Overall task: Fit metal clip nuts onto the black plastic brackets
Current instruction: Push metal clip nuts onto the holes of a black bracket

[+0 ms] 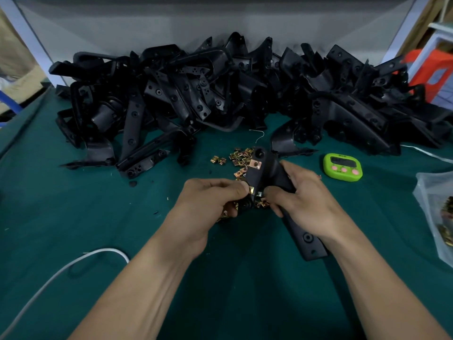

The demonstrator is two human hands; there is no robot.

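Pretty clearly a small assembly workshop I'm at. My bench is covered in a green cloth (73,217), and a huge heap of identical black plastic brackets (220,89) is piled along its far edge against a grey backboard (171,20). Loose brass-coloured clip nuts (239,155) sit mid-bench, a green timer (342,166) toward the right edge, and a plastic bag (438,217) of what looks like more nuts.

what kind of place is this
Probably a small factory assembly bench: a big heap of identical black plastic brackets, loose brass-coloured metal clip nuts on a green cloth-covered table, and a green digital timer.
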